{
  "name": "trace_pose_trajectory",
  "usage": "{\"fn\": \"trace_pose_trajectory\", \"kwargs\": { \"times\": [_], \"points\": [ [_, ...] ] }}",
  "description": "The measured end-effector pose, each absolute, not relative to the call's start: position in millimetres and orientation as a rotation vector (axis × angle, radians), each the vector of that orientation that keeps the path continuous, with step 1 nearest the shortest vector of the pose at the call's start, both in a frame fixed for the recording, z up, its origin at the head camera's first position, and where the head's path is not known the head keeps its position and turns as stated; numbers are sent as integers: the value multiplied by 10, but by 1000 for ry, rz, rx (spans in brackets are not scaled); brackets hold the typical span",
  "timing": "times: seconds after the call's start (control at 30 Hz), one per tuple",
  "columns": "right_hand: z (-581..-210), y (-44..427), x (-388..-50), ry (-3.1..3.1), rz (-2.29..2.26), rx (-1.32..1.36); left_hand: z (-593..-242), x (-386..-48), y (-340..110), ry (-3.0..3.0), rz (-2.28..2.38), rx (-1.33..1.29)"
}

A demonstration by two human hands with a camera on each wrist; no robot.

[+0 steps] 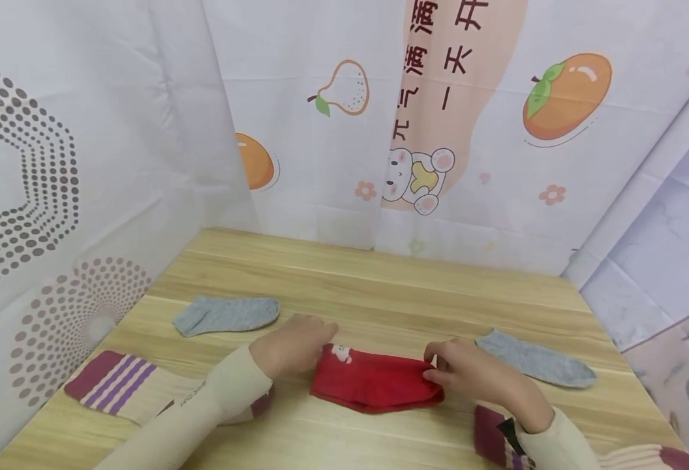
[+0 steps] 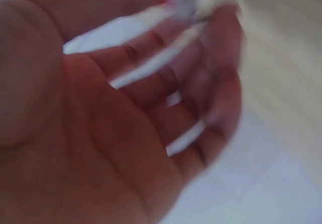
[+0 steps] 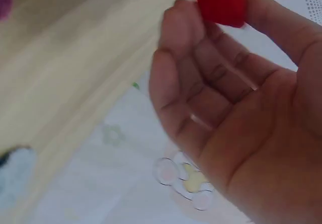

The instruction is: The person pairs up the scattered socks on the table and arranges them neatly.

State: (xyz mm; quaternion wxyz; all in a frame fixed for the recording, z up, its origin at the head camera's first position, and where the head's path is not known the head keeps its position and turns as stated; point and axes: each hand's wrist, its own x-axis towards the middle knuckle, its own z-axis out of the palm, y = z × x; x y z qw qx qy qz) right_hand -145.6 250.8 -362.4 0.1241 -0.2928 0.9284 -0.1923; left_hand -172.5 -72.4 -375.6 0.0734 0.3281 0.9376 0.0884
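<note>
A red sock [image 1: 374,382] with a small white figure near its left end spans the space between both hands, low over the wooden table. My left hand [image 1: 297,343] pinches its left end; in the left wrist view a blurred bit of red and white shows at the fingertips [image 2: 224,20]. The right hand [image 1: 468,369] pinches the other end. In the right wrist view red cloth [image 3: 220,5] sits between thumb and fingers. Whether the cloth is one sock or two stacked, I cannot tell.
Grey socks lie at left [image 1: 227,315] and right [image 1: 538,359]. A striped cream and maroon sock [image 1: 115,385] lies partly under the left forearm; another striped sock [image 1: 644,457] is partly behind the right wrist. Printed curtains [image 1: 309,215] border the table.
</note>
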Motion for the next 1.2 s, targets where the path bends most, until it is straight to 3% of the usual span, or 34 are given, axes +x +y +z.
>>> {"fn": "trace_pose_trajectory", "kwargs": {
  "times": [0.27,0.5,0.8,1.2],
  "points": [
    [-3471,2235,-1141,3150,-207,-958,-3652,-1394,-584,2868,91,1346],
    [-3727,1977,-977,3069,-122,-1158,-3884,-1226,-554,2861,100,1524],
    [-3971,2068,-887,2860,-242,-902,-4125,-1134,-714,2809,136,1529],
    [-4060,2027,-856,2907,-152,-954,-4107,-1140,-656,2777,186,1447]
  ]
}}
